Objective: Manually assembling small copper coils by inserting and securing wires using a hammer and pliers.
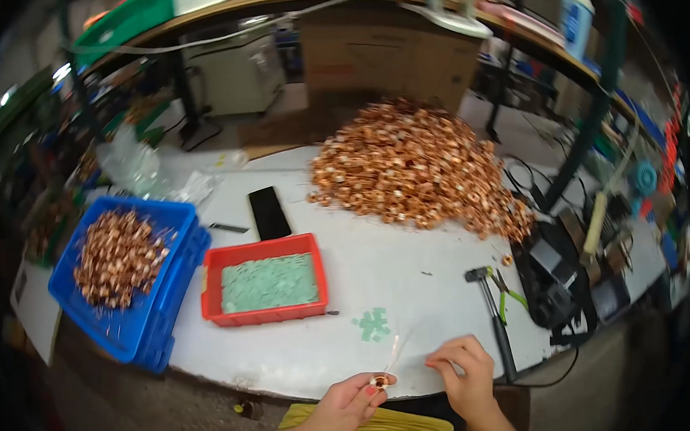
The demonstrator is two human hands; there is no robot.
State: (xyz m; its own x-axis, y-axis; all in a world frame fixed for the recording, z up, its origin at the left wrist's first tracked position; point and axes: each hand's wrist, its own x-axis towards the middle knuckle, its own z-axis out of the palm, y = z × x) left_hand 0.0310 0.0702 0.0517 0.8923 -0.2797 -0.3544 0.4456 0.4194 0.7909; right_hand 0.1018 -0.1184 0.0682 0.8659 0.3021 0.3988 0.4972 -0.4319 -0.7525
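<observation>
A blue rectangular plastic tray [177,215] holds copper-coloured coils [118,259]; a red rectangular plastic bin [268,316], pale-green square chips [268,283]. The left hand's [344,407] grip pinches a small copper-coloured ring [381,382] near the worktop's [421,290] front edge; the right hand's [467,375] I cannot tell.

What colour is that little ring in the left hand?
The ring is copper-coloured with pale highlights; the head view, the only one, shows it best.

A white table [380,265] carries copper coils [409,168], a red bin [268,316], a hammer [501,340].
</observation>
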